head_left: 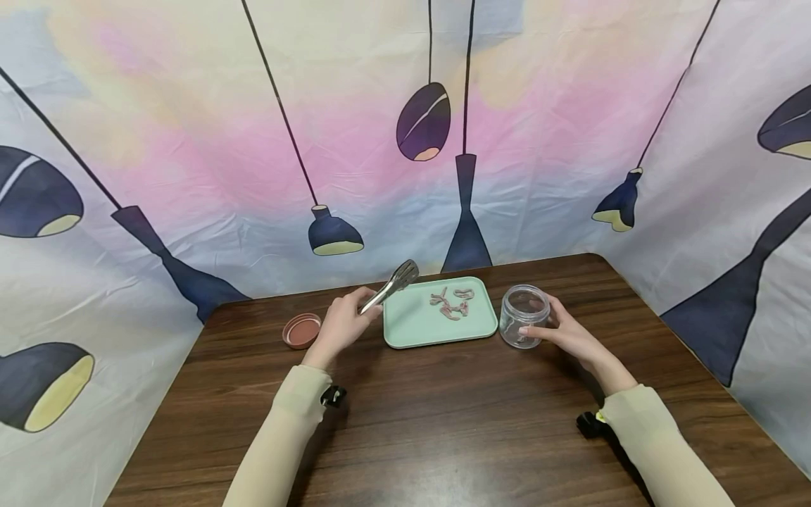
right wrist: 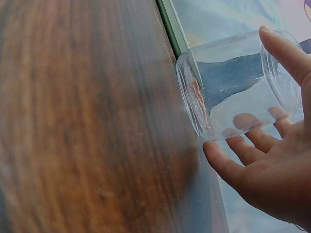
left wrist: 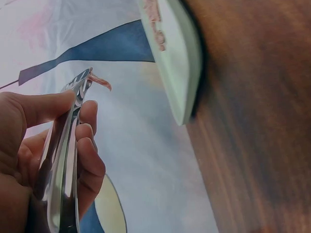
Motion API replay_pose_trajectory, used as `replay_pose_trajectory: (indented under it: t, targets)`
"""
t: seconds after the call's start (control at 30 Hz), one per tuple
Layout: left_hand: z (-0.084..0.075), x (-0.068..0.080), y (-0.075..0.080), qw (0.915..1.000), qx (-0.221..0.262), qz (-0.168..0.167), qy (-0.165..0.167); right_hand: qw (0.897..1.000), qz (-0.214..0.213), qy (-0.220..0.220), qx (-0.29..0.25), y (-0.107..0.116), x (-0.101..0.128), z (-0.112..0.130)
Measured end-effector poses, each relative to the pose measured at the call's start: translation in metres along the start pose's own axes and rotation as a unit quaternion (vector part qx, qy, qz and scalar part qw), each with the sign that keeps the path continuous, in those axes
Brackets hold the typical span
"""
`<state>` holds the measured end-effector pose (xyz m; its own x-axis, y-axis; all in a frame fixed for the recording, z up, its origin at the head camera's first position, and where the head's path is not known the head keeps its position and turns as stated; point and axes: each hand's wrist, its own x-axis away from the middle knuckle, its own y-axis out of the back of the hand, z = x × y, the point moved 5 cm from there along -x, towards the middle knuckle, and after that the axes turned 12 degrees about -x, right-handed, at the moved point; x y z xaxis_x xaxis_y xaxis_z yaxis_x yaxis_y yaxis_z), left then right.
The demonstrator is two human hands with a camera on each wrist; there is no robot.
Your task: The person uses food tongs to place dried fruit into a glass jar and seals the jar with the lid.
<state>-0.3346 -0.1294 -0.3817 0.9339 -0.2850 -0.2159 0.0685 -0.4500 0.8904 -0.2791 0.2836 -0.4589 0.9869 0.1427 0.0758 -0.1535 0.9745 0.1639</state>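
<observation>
Landmark is the mint-green tray (head_left: 440, 329) near the far edge of the wooden table (head_left: 443, 436). Left hand (head_left: 343, 324) sits just left of the tray, fingers curled round the handle of metal tongs (head_left: 390, 286); the tong tips are pressed together, raised over the tray's far-left corner. In the left wrist view the tong tips pinch a small pink strip (left wrist: 100, 81), held in the air off the tray's edge, thumb on one arm of the tongs (left wrist: 63, 160) and fingers (left wrist: 90, 160) wrapped on the other. Pink worm-like pieces (head_left: 451, 303) lie loose on the tray's far half, some touching each other. Clear jar (head_left: 523, 316) stands upright on the table just right of the tray, open mouth up, not touching the tray as far as the head view shows. Right hand (head_left: 567, 332) is on the jar's right side, thumb and fingers loosely spread round the glass, steadying it; right wrist view shows the fingertips (right wrist: 221, 162) on the jar wall and one pink piece (right wrist: 198, 99) already lying at the jar's bottom. Reddish-brown lid (head_left: 301, 331) lies flat on the table left of the tray, beyond the left hand, apart from it. Both forearms wear pale sleeves (head_left: 288, 429). Printed lamp-pattern cloth backdrop (head_left: 190, 141) hangs behind the tray and round both sides of the table.
</observation>
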Motion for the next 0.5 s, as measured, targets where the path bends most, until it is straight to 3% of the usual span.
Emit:
replay_pose_trajectory:
  t: [0.17, 0.5]
  targets:
    - [-0.002, -0.002, 0.006, 0.9998, 0.014, -0.013, 0.004, 1.0, 0.002, -0.002, -0.001, -0.001, -0.001, 0.001]
    - [-0.021, -0.008, 0.004, 0.9988, 0.028, -0.031, -0.025, 1.0, 0.002, -0.006, 0.001, -0.001, -0.001, -0.001]
